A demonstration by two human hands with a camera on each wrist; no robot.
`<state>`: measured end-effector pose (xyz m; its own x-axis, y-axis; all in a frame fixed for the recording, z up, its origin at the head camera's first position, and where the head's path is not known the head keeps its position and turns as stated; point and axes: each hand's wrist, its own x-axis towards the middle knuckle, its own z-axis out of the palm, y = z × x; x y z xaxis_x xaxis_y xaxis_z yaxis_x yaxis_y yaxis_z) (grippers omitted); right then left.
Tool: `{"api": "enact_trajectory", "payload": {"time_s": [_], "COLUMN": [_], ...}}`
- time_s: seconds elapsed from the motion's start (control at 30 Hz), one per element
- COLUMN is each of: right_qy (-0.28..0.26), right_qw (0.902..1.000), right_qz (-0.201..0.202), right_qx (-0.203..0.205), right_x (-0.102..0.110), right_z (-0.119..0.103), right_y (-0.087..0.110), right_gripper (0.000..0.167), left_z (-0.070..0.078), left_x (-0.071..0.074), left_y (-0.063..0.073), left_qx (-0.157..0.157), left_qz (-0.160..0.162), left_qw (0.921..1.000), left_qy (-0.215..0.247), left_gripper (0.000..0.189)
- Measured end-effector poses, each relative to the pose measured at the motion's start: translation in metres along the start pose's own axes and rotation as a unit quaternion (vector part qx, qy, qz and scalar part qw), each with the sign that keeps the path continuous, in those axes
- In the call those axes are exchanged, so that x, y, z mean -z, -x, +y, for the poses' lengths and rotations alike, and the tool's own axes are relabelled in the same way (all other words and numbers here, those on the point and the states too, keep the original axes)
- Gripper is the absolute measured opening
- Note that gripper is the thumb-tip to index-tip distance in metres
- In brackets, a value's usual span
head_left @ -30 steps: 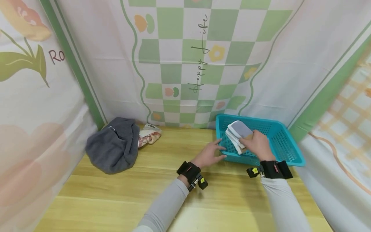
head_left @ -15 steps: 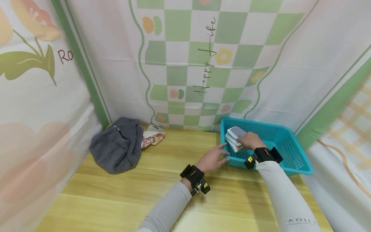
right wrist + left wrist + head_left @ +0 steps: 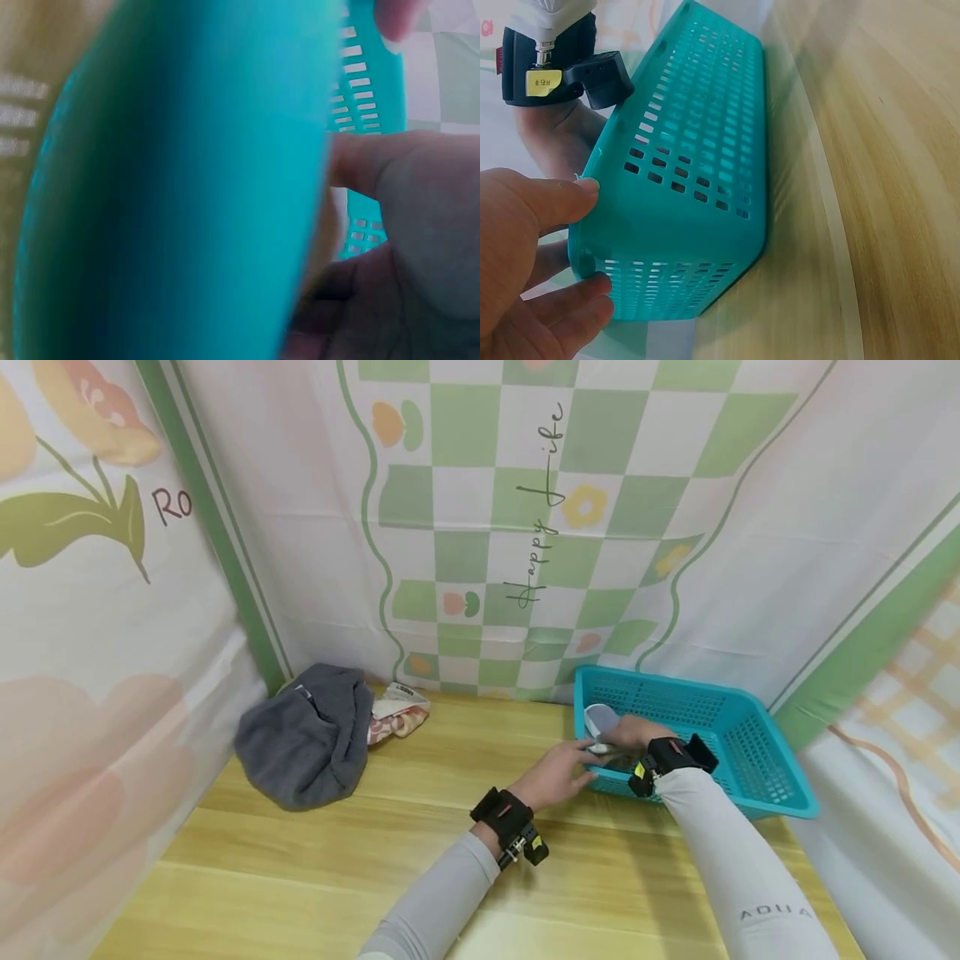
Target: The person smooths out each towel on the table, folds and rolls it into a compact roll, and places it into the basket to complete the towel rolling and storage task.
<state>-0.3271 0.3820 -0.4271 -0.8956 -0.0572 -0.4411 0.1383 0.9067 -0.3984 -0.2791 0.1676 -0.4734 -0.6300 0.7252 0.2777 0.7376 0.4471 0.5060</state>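
At the right of the table stands a teal perforated plastic basket. My left hand holds its near-left corner; in the left wrist view the thumb and fingers lie on either side of that corner. My right hand is down inside the basket's left end. It grips a folded grey-and-white fabric bundle, sock-like in look, whose lower part is hidden. In the right wrist view the blurred basket wall covers most of what the right hand holds.
A dark grey cloth item lies crumpled at the table's back left. Next to it is a small white and reddish patterned fabric piece with a printed label. Printed curtains hang at the back and both sides of the wooden table.
My right hand has lowered the folded bundle deeper into the basket's left end. The left hand stays at the corner, its fingers now nearer the bundle. The head view has shifted slightly.
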Motion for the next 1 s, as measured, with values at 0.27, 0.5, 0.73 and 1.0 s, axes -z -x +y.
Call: {"api": "enact_trajectory", "payload": {"time_s": [0.27,0.5,0.73,1.0], "right_qy": [0.003,0.013,0.032,-0.042], "right_qw": [1.0,0.9997,0.9983,0.9786], "right_qz": [-0.001,0.012,0.032,0.155], "right_qx": [0.004,0.016,0.038,0.128], "right_x": [0.003,0.014,0.023,-0.006], "right_z": [-0.003,-0.012,-0.023,-0.052], "right_y": [0.011,0.024,0.033,0.069], "right_gripper": [0.051,0.052,0.057,0.059], "left_z": [0.003,0.004,-0.003,-0.024], "left_x": [0.001,0.004,0.013,0.028], "left_y": [0.002,0.005,0.016,0.042], "left_qx": [0.005,0.006,0.004,0.036], "left_qz": [-0.004,0.004,0.016,0.028], "left_qw": [0.9999,0.9999,0.9998,0.999], "left_qy": [0.007,0.009,0.013,0.006], "left_gripper": [0.029,0.032,0.037,0.035]}}
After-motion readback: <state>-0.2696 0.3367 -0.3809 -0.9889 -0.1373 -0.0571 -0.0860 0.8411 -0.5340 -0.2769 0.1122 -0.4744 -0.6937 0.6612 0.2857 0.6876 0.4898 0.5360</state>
